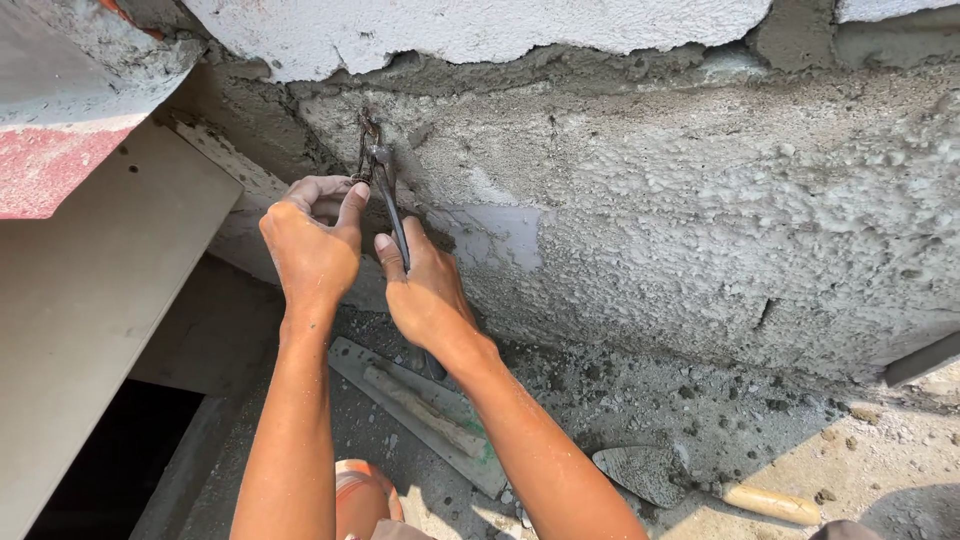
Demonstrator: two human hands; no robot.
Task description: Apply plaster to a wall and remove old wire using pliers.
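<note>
Right hand [425,290] grips the handles of pincers [385,190] whose head bites a rusty wire [368,130] still projecting from the concrete wall [700,210], left hand [315,235] pinching beside it; wire not yet removed

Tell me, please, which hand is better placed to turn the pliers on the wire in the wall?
Right, probably. The right hand grips the pliers by their handles, with the jaws at the wire in the wall. The left hand only steadies near the head.
</note>
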